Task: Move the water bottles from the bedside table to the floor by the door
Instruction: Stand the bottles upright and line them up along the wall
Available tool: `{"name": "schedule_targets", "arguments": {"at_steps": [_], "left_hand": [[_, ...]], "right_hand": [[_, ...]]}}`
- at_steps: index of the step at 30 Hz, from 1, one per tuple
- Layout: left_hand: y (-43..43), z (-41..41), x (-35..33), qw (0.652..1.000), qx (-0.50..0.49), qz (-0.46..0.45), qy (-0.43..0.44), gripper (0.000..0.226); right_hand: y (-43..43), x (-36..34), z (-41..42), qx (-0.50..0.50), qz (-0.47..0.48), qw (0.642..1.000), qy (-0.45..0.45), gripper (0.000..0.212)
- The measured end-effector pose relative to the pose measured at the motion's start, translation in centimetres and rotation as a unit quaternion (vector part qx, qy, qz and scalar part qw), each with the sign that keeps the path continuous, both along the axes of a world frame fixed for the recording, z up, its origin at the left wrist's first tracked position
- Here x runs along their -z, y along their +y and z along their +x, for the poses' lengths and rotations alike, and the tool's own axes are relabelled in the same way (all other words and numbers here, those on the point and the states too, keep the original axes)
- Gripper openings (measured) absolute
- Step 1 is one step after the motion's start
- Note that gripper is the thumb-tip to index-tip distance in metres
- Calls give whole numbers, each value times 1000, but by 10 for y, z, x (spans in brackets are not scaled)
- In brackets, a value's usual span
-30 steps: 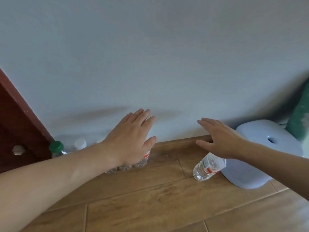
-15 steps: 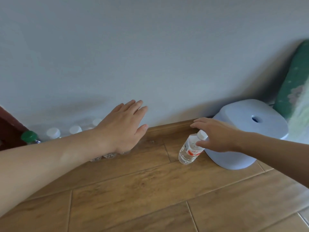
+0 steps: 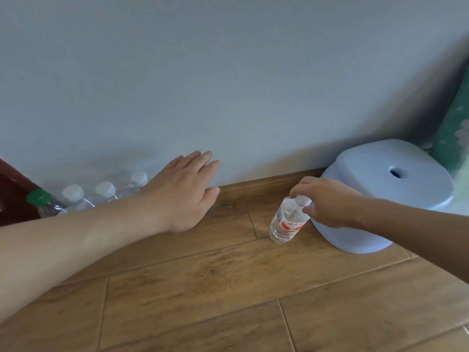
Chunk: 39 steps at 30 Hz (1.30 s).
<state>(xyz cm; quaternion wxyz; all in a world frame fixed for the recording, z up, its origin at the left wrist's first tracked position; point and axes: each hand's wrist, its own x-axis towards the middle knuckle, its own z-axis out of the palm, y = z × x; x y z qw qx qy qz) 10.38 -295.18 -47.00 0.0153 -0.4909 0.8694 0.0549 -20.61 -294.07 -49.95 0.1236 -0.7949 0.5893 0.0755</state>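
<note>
Bottle (image 3: 286,222): clear, white cap, red-and-white label; tilted, cap up under the right hand, base down at the floor; cannot tell if it touches.
Right hand (image 3: 327,201): fingertips and thumb pinch the bottle's cap from above.
Left hand (image 3: 182,191): flat, fingers straight and close together, palm down, holding nothing; well left of the right hand.
Row of bottles (image 3: 105,188): three white caps beyond the left forearm, along the wall; lower parts hidden by the arm.
Green-capped bottle (image 3: 39,198): left end of the row, next to the door (image 3: 12,194).
Floor (image 3: 203,288): wood planks under both hands.
Stool (image 3: 380,189): pale blue, hole in top, just right of the right hand.
Wall (image 3: 228,85): pale, beyond the left fingertips.
</note>
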Motion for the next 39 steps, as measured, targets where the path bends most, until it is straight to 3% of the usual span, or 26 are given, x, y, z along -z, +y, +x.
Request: {"name": "schedule_targets", "arguments": {"at_steps": [6, 26, 33, 39], "left_hand": [[0, 5, 1, 1000, -10, 0, -2, 72], [11, 70, -4, 997, -70, -17, -15, 60], [15, 93, -7, 996, -79, -24, -30, 84], [17, 101, -6, 995, -94, -15, -20, 70]], "right_hand": [[-11, 5, 3, 5, -8, 1000, -2, 32], [-48, -3, 80, -67, -23, 997, -27, 33], [-63, -1, 108, -89, -20, 996, -23, 35], [-75, 0, 127, -110, -30, 993, -18, 33]]}}
